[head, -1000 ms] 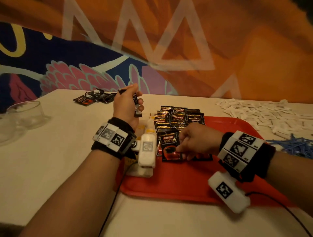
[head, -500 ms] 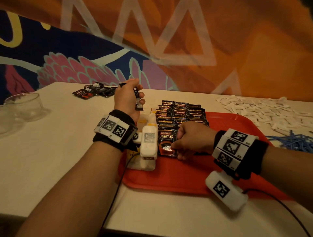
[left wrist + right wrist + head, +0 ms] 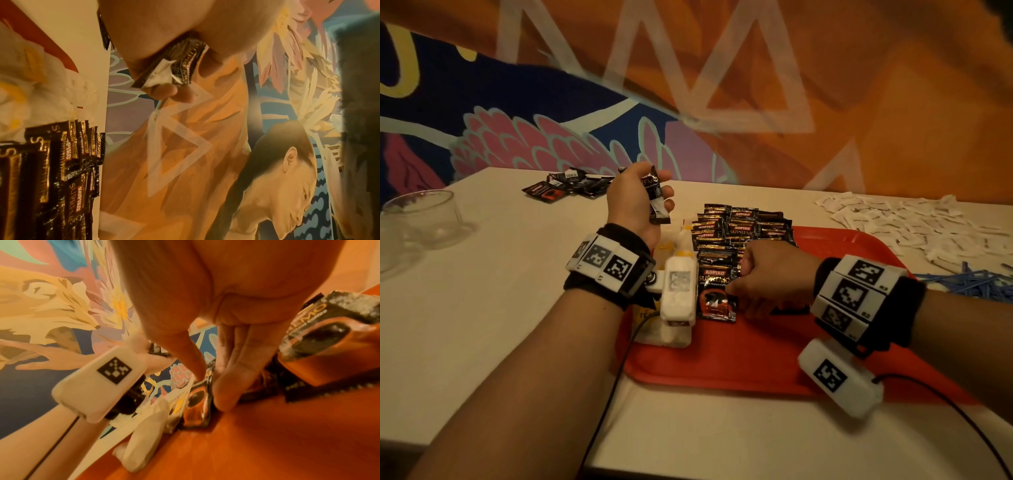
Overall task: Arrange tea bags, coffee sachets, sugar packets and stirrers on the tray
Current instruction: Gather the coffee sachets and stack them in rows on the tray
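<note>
A red tray (image 3: 756, 363) carries rows of black Kopiko coffee sachets (image 3: 743, 228), also seen in the left wrist view (image 3: 61, 170). White and yellow tea bags (image 3: 671, 245) lie along the tray's left side, partly hidden by my wrist camera. My left hand (image 3: 640, 195) is raised above the tray's far left corner and grips a few coffee sachets (image 3: 656, 205) (image 3: 183, 65). My right hand (image 3: 743, 294) rests low on the tray, thumb and curled fingers pinching the right edge of the front sachet (image 3: 717, 294) (image 3: 196, 402).
White sugar packets (image 3: 911, 226) are strewn over the table at the right, with blue stirrers (image 3: 976, 282) in front of them. More coffee sachets (image 3: 565, 185) lie at the back left. Glass bowls (image 3: 424, 216) stand at the far left.
My right hand has curled tighter over the front sachet and shifted slightly left. The sachet lies flatter at the front of its column. My left hand stays raised with its sachets.
</note>
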The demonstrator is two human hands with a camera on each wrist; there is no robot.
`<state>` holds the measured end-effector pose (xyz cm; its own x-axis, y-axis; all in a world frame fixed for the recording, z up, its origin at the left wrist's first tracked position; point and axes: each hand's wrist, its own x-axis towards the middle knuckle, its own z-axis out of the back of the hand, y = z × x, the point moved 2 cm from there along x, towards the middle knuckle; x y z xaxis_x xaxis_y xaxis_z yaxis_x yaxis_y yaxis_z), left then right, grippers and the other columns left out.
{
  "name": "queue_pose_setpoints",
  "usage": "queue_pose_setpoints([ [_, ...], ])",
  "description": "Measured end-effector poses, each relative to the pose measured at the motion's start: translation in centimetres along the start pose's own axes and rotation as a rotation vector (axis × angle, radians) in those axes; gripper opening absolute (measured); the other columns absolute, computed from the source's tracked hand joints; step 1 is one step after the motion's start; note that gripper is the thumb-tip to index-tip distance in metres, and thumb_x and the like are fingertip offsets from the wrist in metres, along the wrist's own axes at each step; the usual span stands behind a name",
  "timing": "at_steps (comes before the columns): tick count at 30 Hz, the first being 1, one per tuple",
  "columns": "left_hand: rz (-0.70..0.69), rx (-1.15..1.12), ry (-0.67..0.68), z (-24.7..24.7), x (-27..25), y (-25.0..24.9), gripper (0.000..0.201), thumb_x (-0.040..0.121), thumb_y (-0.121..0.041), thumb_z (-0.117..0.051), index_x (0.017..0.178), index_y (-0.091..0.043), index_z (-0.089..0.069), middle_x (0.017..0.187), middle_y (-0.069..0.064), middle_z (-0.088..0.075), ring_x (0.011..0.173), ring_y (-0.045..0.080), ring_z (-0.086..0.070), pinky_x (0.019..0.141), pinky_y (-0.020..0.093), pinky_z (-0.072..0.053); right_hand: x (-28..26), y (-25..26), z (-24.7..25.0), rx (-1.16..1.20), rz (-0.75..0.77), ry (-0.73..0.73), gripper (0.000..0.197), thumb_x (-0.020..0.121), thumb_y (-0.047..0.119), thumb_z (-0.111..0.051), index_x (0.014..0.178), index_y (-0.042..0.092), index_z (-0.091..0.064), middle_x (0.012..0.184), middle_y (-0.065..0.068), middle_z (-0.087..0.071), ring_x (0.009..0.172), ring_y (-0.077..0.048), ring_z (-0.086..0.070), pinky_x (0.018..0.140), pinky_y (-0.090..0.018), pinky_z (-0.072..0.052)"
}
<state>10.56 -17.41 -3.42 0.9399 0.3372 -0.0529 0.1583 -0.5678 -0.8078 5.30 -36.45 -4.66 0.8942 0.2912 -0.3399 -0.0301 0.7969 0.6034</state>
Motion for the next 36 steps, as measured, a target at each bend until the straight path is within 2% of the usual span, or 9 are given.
queue_pose_setpoints([
  [6,-0.012,0.084,0.118,-1.0,-0.8,0.3,0.031,0.103,-0.015,-0.045,0.127,0.002,-0.056,0.097,0.012,-0.073,0.070,0.017,-0.071,0.059,0.026,-0.056,0.6,0.5,3.1,0.130,0.170,-0.093,0.019,0.092,0.021,-0.068,0.089,0.007,-0.056,0.069,-0.007,-0.072,0.057,-0.016,-0.068,0.051,-0.025,-0.052],
  [12,0.037,0.129,0.243,-1.4,-1.6,0.7,0.012,0.092,-0.010,-0.065,0.104,-0.007,-0.064,0.101,0.017,-0.069,0.098,0.035,-0.068,0.092,0.052,-0.055,1.8,0.9,4.6,0.232,0.400,-0.285,0.032,0.075,0.045,-0.080,0.085,0.016,-0.071,0.078,-0.004,-0.074,0.071,-0.016,-0.069,0.064,-0.032,-0.056],
  [16,0.006,0.209,0.336,-2.1,-2.9,1.3,0.026,0.084,-0.015,-0.071,0.107,-0.002,-0.068,0.095,0.014,-0.072,0.090,0.030,-0.070,0.075,0.040,-0.059,2.2,1.6,4.0,0.253,0.485,-0.284,0.035,0.069,0.044,-0.084,0.088,0.017,-0.073,0.082,-0.002,-0.075,0.077,-0.019,-0.072,0.067,-0.039,-0.060],
  [21,-0.083,0.207,0.391,-2.9,-3.7,1.5,0.043,0.073,-0.025,-0.072,0.107,0.000,-0.065,0.091,0.009,-0.073,0.087,0.021,-0.071,0.073,0.028,-0.057,2.2,1.3,4.6,0.272,0.563,-0.390,0.017,0.076,0.022,-0.081,0.087,0.012,-0.072,0.083,-0.004,-0.074,0.078,-0.023,-0.071,0.076,-0.052,-0.058],
  [23,-0.125,0.224,0.351,-3.0,-3.5,1.2,0.042,0.073,-0.031,-0.071,0.106,-0.007,-0.062,0.091,0.005,-0.073,0.087,0.016,-0.069,0.073,0.025,-0.054,1.8,1.3,5.5,0.246,0.565,-0.524,0.013,0.077,0.017,-0.077,0.082,0.010,-0.067,0.079,-0.004,-0.071,0.074,-0.022,-0.068,0.070,-0.045,-0.057],
  [26,-0.152,0.241,0.346,-3.0,-3.5,0.9,0.034,0.073,-0.037,-0.071,0.092,-0.012,-0.057,0.095,0.007,-0.063,0.089,0.017,-0.062,0.075,0.027,-0.051,0.8,1.8,6.5,0.029,0.603,-0.756,0.018,0.075,0.013,-0.072,0.072,0.018,-0.054,0.070,0.005,-0.059,0.065,-0.009,-0.057,0.058,-0.019,-0.042],
  [29,-0.167,0.254,0.451,-3.4,-4.1,1.0,0.039,0.075,-0.033,-0.067,0.099,-0.003,-0.058,0.095,0.010,-0.064,0.091,0.019,-0.065,0.081,0.029,-0.055,0.4,2.4,6.1,-0.109,0.667,-0.797,0.021,0.073,0.008,-0.067,0.076,0.021,-0.051,0.077,0.006,-0.056,0.067,-0.006,-0.049,0.060,-0.025,-0.040],
  [33,-0.154,0.162,0.454,-3.6,-4.4,1.1,0.028,0.082,-0.019,-0.066,0.102,-0.003,-0.057,0.089,0.013,-0.068,0.083,0.021,-0.071,0.078,0.033,-0.060,0.2,3.0,4.0,-0.253,0.717,-0.721,0.024,0.076,0.022,-0.070,0.087,0.027,-0.050,0.090,0.004,-0.052,0.081,-0.019,-0.053,0.069,-0.040,-0.050],
  [36,-0.203,0.192,0.358,-3.2,-4.0,0.9,0.009,0.092,-0.003,-0.061,0.099,-0.008,-0.057,0.084,0.011,-0.071,0.076,0.021,-0.071,0.067,0.031,-0.060,0.0,2.7,4.4,-0.162,0.694,-0.670,0.028,0.072,0.045,-0.080,0.085,0.025,-0.064,0.092,0.008,-0.055,0.080,-0.005,-0.054,0.069,-0.017,-0.044],
])
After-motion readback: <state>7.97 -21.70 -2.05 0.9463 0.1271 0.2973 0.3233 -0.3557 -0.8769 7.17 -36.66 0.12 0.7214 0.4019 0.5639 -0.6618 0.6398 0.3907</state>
